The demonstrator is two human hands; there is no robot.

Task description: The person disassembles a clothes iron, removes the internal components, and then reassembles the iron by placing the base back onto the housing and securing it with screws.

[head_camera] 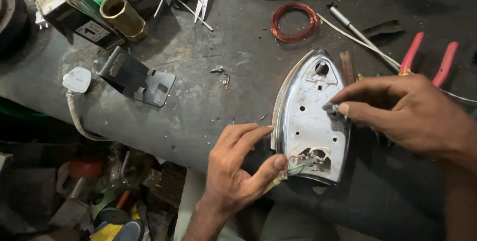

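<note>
Your left hand pinches the wires at the iron heel; your right hand fingertips grip a small screw above them.

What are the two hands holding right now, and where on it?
The left hand steadies the iron's metal plate at its wide rear end, thumb by the wires. The right hand pinches a small part at the plate's right edge.
</note>
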